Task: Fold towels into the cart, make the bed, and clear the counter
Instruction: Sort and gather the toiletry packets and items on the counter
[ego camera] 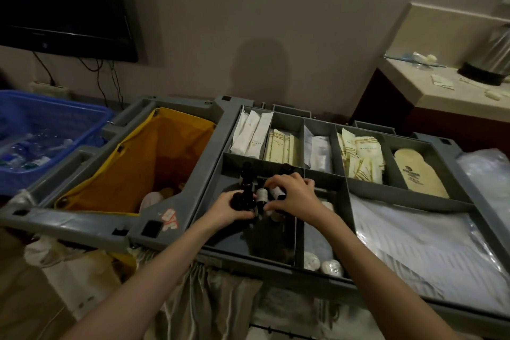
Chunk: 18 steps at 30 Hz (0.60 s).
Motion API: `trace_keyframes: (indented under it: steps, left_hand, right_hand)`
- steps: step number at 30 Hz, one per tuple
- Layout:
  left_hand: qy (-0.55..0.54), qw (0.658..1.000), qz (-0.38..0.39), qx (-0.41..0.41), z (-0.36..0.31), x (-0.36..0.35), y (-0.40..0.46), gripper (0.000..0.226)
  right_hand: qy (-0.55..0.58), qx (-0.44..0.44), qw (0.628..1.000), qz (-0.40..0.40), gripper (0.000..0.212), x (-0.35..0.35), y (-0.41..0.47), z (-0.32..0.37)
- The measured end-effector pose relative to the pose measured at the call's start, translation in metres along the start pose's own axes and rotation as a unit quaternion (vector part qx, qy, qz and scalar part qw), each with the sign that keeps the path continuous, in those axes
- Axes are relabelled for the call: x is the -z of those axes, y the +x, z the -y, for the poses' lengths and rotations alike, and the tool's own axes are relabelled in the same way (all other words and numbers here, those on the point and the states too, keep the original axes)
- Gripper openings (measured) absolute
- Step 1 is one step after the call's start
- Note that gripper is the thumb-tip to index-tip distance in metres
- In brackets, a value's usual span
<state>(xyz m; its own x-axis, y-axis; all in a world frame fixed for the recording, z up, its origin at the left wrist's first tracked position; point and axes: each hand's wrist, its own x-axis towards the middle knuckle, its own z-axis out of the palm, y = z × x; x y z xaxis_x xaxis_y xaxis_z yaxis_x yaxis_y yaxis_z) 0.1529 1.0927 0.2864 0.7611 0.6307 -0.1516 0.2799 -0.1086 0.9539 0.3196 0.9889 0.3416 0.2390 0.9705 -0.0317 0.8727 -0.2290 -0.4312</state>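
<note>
Room: dim, beige wall, a dark TV [63,0] mounted at upper left with cables hanging below it.
Counter: pale counter [430,83] at far right, carrying a steel kettle [494,61] and scraps of wrapping.
Cart: grey cart [193,146] fills the middle, its top tray split into compartments.
Bag: yellow bag [154,163] hangs open in the cart's left half, a pale object lying at its bottom.
Basket: blue basket [47,130] just left of the cart, holding clear plastic bottles.
Far compartments: white sachets [254,132], cream sachets [361,157] and a cream pouch [416,174] stand in the back row.
Right compartment: clear plastic sheets [430,246] lie flat.
Near compartment: round white soaps [328,266] sit at the front edge.
Bottles: small dark bottles [248,174] stand in the middle-left compartment, near the hands.
Left hand: left hand [229,208] has its fingers curled round a dark bottle.
Right hand: right hand [295,196] arches over the cluster, fingers and thumb pinching a small labelled bottle [276,192].
Hands together: they nearly touch over the same compartment.
Towels: crumpled pale cloth [209,298] hangs below the cart's front edge; whether it is a towel cannot be told.
</note>
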Motion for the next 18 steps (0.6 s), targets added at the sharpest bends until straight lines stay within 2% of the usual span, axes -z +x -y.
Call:
trace_keyframes:
  steps: [6, 9, 13, 16, 18]
  left_hand:
    - [-0.006, 0.999, -0.045, 0.003, -0.005, -0.002, 0.000, 0.044]
    - [-0.001, 0.998, -0.064, -0.018, -0.004, 0.001, 0.000, 0.034]
    - [0.041, 0.996, -0.078, -0.013, -0.001, 0.003, 0.001, 0.036]
    - [0.071, 0.994, -0.082, -0.029, -0.001, 0.002, 0.001, 0.035]
    - [0.082, 0.993, -0.076, -0.034, -0.003, 0.002, -0.002, 0.037]
  right_hand:
    - [0.015, -0.014, 0.999, 0.029, 0.043, -0.009, 0.011, 0.004]
    - [0.065, -0.014, 0.997, 0.035, 0.038, -0.007, 0.009, -0.004]
    - [0.143, -0.021, 0.989, 0.030, 0.033, 0.002, 0.012, -0.002]
    - [0.133, -0.014, 0.989, 0.056, 0.035, 0.001, 0.020, 0.001]
    - [0.127, -0.017, 0.991, 0.039, 0.040, -0.001, 0.024, 0.002]
